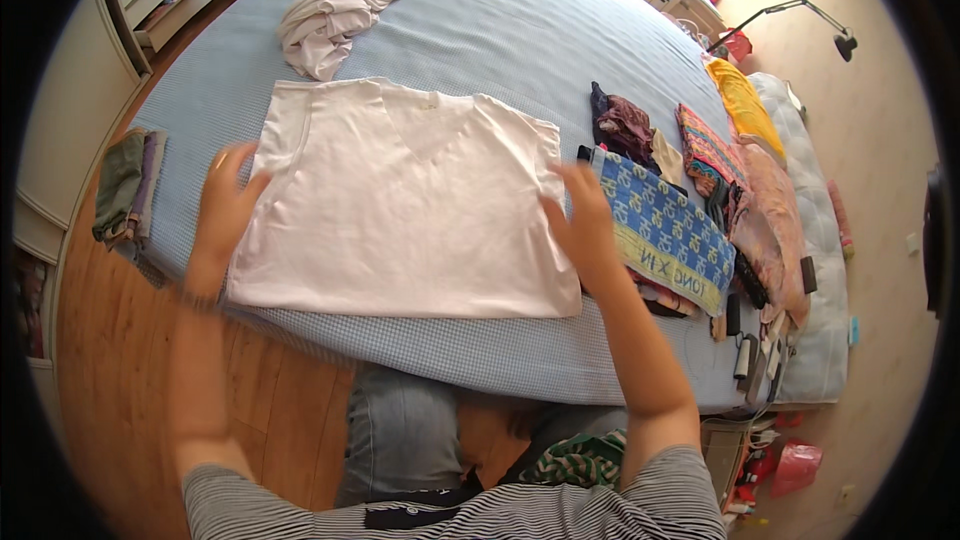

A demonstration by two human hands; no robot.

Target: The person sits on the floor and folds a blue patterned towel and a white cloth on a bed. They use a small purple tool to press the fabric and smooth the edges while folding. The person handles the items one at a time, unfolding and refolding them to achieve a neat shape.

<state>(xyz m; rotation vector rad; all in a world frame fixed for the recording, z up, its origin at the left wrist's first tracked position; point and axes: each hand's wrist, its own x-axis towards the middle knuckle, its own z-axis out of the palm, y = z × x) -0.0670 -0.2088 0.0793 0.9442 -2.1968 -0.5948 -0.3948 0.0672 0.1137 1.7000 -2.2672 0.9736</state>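
Observation:
A pale pinkish-white V-neck top point(400, 225) lies spread flat on the bed, its neckline toward the far side and its hem near me. At its left edge is my left hand point(226, 202), thumb and fingers apart, slightly blurred. My right hand point(586, 215) is at the opposite side edge, also with fingers spread. Neither hand has fabric gripped in it; whether the fingertips touch the cloth I cannot tell. Just beyond the top, a crumpled light-coloured garment point(332, 28) rests in a loose heap.
Blue waffle-textured bedding point(500, 30) covers the bed. Folded clothes point(125, 185) lie at its left edge. To the right are a blue-and-yellow patterned towel point(665, 230), a dark crumpled garment point(625, 130) and a yellow cloth point(742, 100). A black lamp arm point(785, 8) stands beyond.

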